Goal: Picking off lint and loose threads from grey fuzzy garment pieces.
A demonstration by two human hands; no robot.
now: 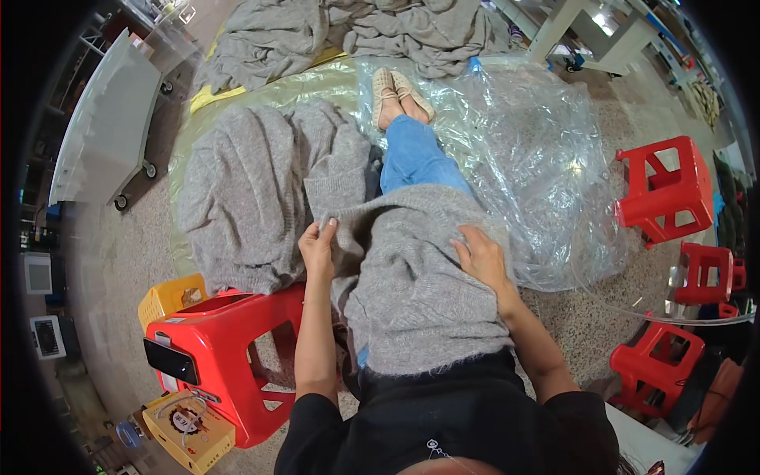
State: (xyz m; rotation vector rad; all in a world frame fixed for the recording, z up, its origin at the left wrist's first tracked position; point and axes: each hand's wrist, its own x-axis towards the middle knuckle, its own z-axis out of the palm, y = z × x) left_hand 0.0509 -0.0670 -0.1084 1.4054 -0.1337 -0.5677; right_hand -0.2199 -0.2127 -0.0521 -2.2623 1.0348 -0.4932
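A fuzzy grey knit sweater [423, 305] lies spread over my lap, wrinkled across the middle. My left hand [318, 249] pinches its edge between thumb and fingers at the left side, holding that edge a little raised. On the sweater's right part rests my right hand [484, 260], fingers apart and lying on the knit without gripping. Close beside my left hand is a heaped pile of similar grey knitwear [241, 190], which touches the sweater on my lap. The fabric's underside near my left hand is partly hidden in folds.
Clear plastic sheeting [546, 174] covers the floor around my legs. More grey knitwear [277, 43] lies beyond my feet. A red stool [237, 317] with a phone [171, 361] at its side and a yellow box [190, 431] stand left. Red stools [669, 190] stand right; a wheeled white cart [107, 119] is far left.
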